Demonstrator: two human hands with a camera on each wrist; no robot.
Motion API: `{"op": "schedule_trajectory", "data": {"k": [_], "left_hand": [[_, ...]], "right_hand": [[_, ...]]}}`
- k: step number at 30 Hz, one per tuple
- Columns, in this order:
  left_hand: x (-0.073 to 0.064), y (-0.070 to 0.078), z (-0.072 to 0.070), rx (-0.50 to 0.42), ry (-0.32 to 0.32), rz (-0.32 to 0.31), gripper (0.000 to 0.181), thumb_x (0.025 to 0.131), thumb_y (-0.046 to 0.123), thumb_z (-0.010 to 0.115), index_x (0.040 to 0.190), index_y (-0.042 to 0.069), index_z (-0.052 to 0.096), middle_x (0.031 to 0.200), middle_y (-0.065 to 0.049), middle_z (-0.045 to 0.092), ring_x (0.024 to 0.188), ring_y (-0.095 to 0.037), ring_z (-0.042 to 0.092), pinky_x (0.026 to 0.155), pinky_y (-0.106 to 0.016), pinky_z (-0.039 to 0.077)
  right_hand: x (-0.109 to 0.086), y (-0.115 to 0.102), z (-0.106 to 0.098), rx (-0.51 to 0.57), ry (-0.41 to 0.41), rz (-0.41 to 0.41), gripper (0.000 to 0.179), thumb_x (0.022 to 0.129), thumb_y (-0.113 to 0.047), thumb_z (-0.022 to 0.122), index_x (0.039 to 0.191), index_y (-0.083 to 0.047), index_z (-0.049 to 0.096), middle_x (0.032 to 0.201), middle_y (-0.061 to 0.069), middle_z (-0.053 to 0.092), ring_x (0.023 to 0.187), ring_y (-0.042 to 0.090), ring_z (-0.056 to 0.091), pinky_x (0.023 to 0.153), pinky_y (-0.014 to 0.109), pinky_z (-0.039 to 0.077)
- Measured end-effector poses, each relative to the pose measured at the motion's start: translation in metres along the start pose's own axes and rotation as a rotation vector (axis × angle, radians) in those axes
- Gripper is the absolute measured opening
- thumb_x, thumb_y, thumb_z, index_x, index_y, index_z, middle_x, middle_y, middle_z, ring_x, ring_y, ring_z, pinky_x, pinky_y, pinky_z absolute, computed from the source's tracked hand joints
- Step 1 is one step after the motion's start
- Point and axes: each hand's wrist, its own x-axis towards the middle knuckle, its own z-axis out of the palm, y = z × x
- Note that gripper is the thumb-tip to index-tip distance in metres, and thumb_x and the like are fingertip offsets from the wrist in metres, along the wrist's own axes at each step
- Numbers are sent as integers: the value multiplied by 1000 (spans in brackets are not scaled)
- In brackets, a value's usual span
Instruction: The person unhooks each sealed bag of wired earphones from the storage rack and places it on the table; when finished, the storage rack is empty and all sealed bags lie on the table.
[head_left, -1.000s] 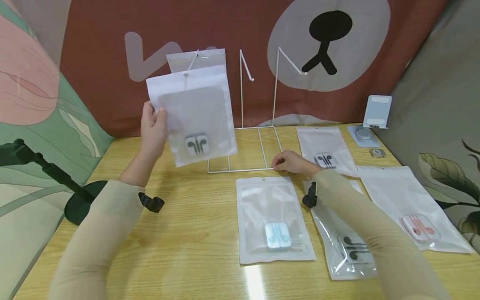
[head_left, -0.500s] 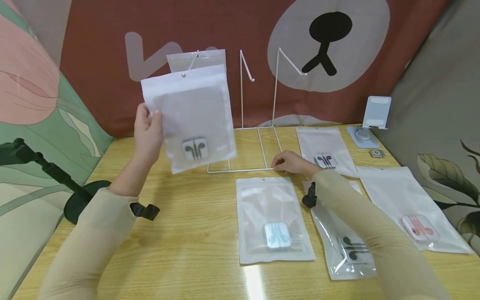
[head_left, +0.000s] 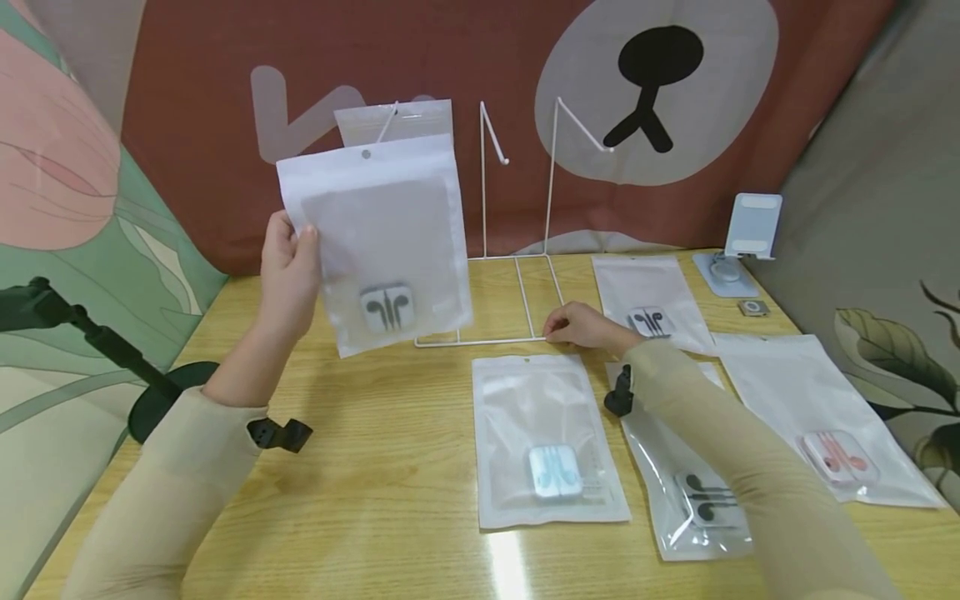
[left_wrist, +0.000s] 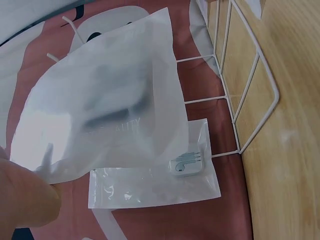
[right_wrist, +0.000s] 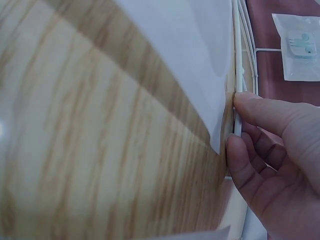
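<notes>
My left hand (head_left: 288, 271) pinches the left edge of a white zip pouch (head_left: 382, 221) and holds it raised, slightly tilted. Grey-looking earphones in a square case (head_left: 387, 308) show through its lower part. The pouch's punched hole stands in front of the rack's left hook, whose tip is hidden behind it. Another pouch (left_wrist: 155, 185) with earphones hangs farther back on that hook. With thumb and fingers, my right hand (head_left: 581, 323) pinches the front right corner of the white wire rack (head_left: 487, 341); the right wrist view shows fingertips on the wire.
Several pouched earphones lie on the table: a blue set (head_left: 551, 508) in front, others at right, including a pink set (head_left: 795, 392). A phone stand (head_left: 753, 225) and small metal square device (head_left: 753, 307) sit back right. A dark stand base (head_left: 153, 408) is left.
My left hand has drawn the pouch toward me, left and slightly down; the hook wire no longer shows at its hole. My right hand stays on the rack corner.
</notes>
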Motion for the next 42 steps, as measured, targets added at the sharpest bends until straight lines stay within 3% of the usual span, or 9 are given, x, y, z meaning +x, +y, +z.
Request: {"op": "schedule_trajectory", "data": {"k": [10,13,16,21,25,29,34,37,42], "left_hand": [[-34,-2,-13,92,-141,-62,29,100,29,32,123,11,37,125,-13,44,110,-28,46,88,-58,38],[-45,-5,-17,128,-184,-110,30,101,30,32,123,10,36,125,-17,46,108,-26,47,87,-53,41],[-54,-9,-22,153,-227,-144,33,101,30,32,125,8,34,119,-21,49,102,-20,52,82,-40,46],[-69,-22,-30,128,-295,-187,32,101,28,33,124,6,33,109,-18,51,90,-13,57,71,-27,51],[-80,-36,-35,139,-335,-250,36,101,28,32,127,2,31,105,-16,52,86,-12,58,69,-30,52],[-90,-50,-39,157,-390,-358,45,102,29,30,135,-1,24,107,-21,50,86,-16,57,71,-35,52],[-98,-64,-40,185,-399,-447,44,102,27,31,136,-1,24,103,-21,52,83,-20,59,69,-37,53],[-98,-70,-41,193,-407,-456,41,102,25,32,133,-2,27,97,-21,55,80,-21,60,67,-37,53],[-95,-76,-45,217,-450,-441,40,102,22,34,129,-6,29,103,-24,56,85,-20,60,69,-36,54]], "right_hand": [[0,1,0,4,2,2,7,88,-7,63,87,-4,69,73,4,61,57,15,48,50,27,43],[0,1,0,2,3,1,7,88,-7,63,87,-4,69,74,4,61,57,15,48,51,26,43],[-1,1,0,1,1,-3,7,88,-7,63,87,-4,69,74,3,61,58,15,48,51,27,43],[0,1,0,-3,2,-2,7,88,-7,63,87,-4,69,75,3,61,59,15,49,52,27,44],[0,3,-1,-3,0,2,7,88,-7,63,87,-5,69,76,3,62,59,15,49,52,27,45],[0,4,0,-1,-1,4,7,88,-8,63,87,-5,69,77,3,62,59,16,49,51,27,44],[1,4,0,-3,3,1,7,88,-8,63,88,-5,69,77,3,62,58,15,49,51,26,44],[1,4,0,-1,8,-5,7,87,-8,63,88,-5,69,76,3,62,58,15,49,50,26,43],[1,3,0,-5,8,-15,6,87,-7,64,86,-5,69,74,2,61,57,14,49,50,26,43]]}}
